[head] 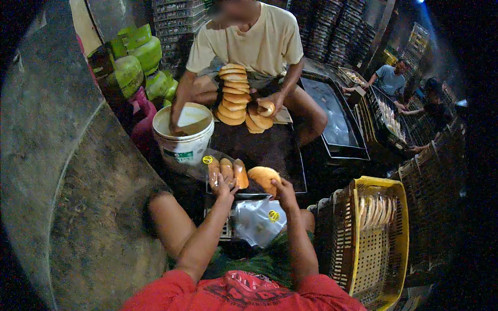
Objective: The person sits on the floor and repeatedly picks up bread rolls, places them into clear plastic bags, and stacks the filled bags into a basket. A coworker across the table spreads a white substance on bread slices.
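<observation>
With my left hand (225, 189) I hold a clear plastic bag with three bread buns (227, 171) side by side in it. My right hand (284, 191) grips another golden bun (265, 177), folded or half-round, just right of the bag. Both hands are over the near edge of a dark tray (256, 149). Clear plastic bags (258, 219) with a yellow print lie at my lap. On the tray's far side stands a tall stack of buns (234, 95), with a few flat buns (258, 121) beside it.
Across the tray sits a person (245, 42), one hand in a white bucket (183, 147), the other holding a bun. A yellow-rimmed crate (402, 241) with bagged buns stands at right. Green gas cylinders (146, 50) stand back left, a metal tray (330, 112) back right. Co-workers (391, 79) are farther off.
</observation>
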### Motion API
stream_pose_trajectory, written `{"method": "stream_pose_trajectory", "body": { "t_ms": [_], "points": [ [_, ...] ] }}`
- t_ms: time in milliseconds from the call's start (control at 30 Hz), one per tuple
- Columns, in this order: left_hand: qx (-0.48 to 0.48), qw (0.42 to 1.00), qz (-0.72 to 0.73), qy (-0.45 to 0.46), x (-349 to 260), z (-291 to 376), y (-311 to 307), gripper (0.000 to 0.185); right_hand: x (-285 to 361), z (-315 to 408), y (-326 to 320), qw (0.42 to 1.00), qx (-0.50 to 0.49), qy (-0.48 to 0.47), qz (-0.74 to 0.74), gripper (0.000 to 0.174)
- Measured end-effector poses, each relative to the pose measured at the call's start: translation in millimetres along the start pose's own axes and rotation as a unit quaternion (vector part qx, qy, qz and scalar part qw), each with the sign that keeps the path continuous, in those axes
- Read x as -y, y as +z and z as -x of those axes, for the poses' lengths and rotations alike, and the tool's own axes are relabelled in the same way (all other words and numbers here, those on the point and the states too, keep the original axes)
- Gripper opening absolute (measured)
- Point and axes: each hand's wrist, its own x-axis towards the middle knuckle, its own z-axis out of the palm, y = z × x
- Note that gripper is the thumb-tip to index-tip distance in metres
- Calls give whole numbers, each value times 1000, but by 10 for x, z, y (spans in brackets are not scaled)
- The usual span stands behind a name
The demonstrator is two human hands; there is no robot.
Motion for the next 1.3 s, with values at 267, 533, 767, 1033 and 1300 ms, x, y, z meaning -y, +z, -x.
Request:
{"method": "stream_pose_trajectory", "body": {
  "t_ms": [267, 533, 767, 1033, 1300],
  "points": [
    [134, 984, -116, -12, 336, 557, 161, 59, -18, 623, 372, 999, -49, 10, -18, 38],
    [294, 932, -194, 87, 68, 777, 109, 45, 157, 812, 493, 999, 4, -32, -37, 37],
    [161, 985, -4, 67, 175, 791, 154, 41, -39, 821, 641, 965, -88, -97, -226, 30],
    [278, 955, -87, 53, 347, 927, 127, 40, -110, 813, 603, 988, -89, -128, 7, 38],
    [250, 968, -4, -36, 371, 1071, 175, 34, 97, 1039, 670, 962, -116, -210, 131, 35]
  ]
}}
